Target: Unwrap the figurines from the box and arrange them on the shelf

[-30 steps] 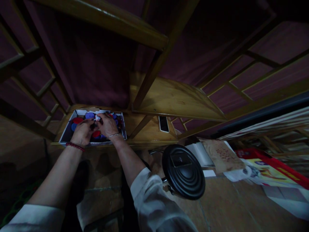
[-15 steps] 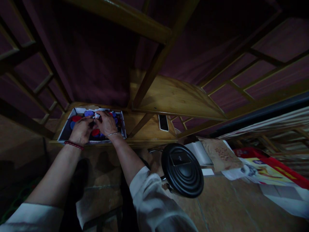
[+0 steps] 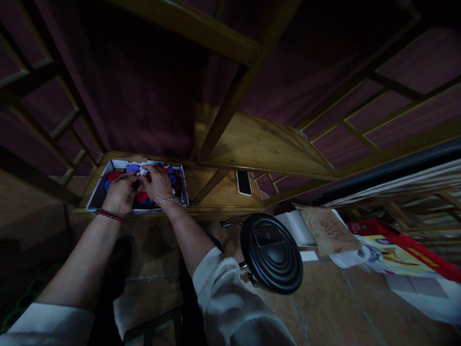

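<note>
Both hands work close together over a shallow white box [image 3: 184, 187] on the low wooden shelf. Inside lie several round red and blue pieces, among them a blue disc [image 3: 132, 168] at the back and a red disc [image 3: 114, 176] at the left. My left hand [image 3: 121, 192], with a red bead bracelet, has its fingers curled inward. My right hand [image 3: 158, 183], wearing a thin bangle, is bent toward it. Between the fingertips is a small white item with coloured marks [image 3: 143, 171], too small and dim to name. The fingers partly cover the box's contents.
A phone [image 3: 244, 183] lies on the shelf [image 3: 216, 201] right of a slanting wooden post. Below stands a round black ridged lid or seat [image 3: 272, 254]. Papers, a brown bag [image 3: 326, 229] and a red-yellow package [image 3: 399, 252] are on the floor at the right.
My right hand has shifted very slightly left, closer to my left hand. The small white item stays between the fingertips; the view has barely moved.
</note>
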`<state>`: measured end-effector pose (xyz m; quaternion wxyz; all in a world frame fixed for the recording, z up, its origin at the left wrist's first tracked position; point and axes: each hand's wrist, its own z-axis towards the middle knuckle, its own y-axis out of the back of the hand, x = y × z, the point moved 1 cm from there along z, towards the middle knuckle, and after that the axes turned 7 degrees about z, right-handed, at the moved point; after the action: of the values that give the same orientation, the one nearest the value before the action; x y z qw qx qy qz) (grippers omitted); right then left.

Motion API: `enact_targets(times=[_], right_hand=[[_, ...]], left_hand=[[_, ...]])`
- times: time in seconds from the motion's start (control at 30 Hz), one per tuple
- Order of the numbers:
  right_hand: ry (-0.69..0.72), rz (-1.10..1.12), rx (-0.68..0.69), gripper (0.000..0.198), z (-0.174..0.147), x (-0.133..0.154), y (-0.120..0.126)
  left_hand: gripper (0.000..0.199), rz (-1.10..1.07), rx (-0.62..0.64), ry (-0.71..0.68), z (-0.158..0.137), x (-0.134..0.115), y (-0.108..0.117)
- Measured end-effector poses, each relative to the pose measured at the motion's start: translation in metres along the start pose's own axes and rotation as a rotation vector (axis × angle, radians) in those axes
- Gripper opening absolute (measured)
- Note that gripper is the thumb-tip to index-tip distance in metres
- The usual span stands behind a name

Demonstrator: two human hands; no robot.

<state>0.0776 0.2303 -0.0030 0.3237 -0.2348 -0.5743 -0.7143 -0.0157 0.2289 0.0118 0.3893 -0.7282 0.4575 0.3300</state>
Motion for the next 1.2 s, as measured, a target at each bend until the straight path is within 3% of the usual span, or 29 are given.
enact_targets(times=[0.5, 0.97, 1.2], right_hand=[[0.033, 0.040, 0.003, 0.027, 0.001, -0.006, 0.005], [0.089, 0.143, -0.034, 0.030, 0.005, -0.008, 0.008], [0.016, 0.218, -0.049, 0.031, 0.006, -0.006, 0.013]], left_hand=[[0.015, 0.024, -0.019, 0.042, -0.007, -0.005, 0.000], [0.013, 0.022, -0.045, -0.049, -0.001, -0.003, 0.002], [0.015, 0.010, -0.001, -0.017, 0.000, -0.007, 0.002]])
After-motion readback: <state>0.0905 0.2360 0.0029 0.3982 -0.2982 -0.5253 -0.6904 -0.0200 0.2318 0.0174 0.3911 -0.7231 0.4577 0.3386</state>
